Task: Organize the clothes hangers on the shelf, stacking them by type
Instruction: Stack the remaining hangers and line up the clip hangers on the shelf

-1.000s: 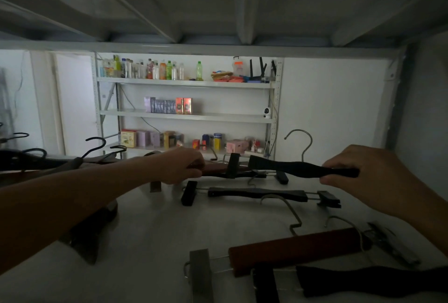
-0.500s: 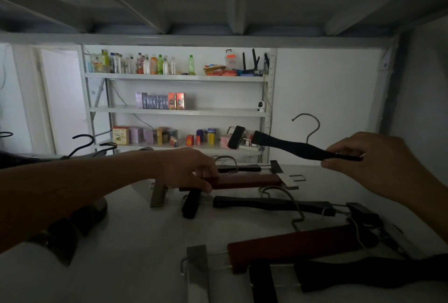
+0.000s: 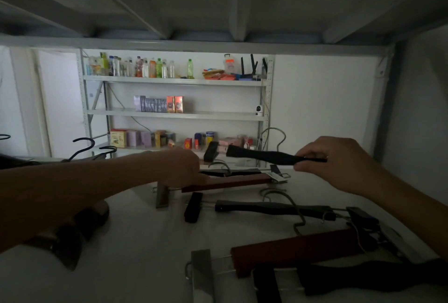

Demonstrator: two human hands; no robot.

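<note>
My right hand (image 3: 339,164) grips one end of a black clip hanger (image 3: 264,156), held in the air above the white shelf (image 3: 135,254). My left hand (image 3: 181,167) reaches across and presses down on a brown wooden clip hanger (image 3: 230,181) lying flat. Another black clip hanger (image 3: 271,208) lies in front of it. Nearest to me lie a second brown clip hanger (image 3: 291,252) and a black one (image 3: 363,278). A pile of dark hangers with black hooks (image 3: 82,147) sits at the left.
A low shelf board hangs overhead. Beyond the shelf stands a white rack (image 3: 174,113) with bottles and boxes. A white wall (image 3: 322,104) closes the right side. A dark hanger end (image 3: 80,225) lies under my left forearm.
My right hand has lifted the black clip hanger off the shelf and carried it up and to the right. My left hand stayed on the brown hanger.
</note>
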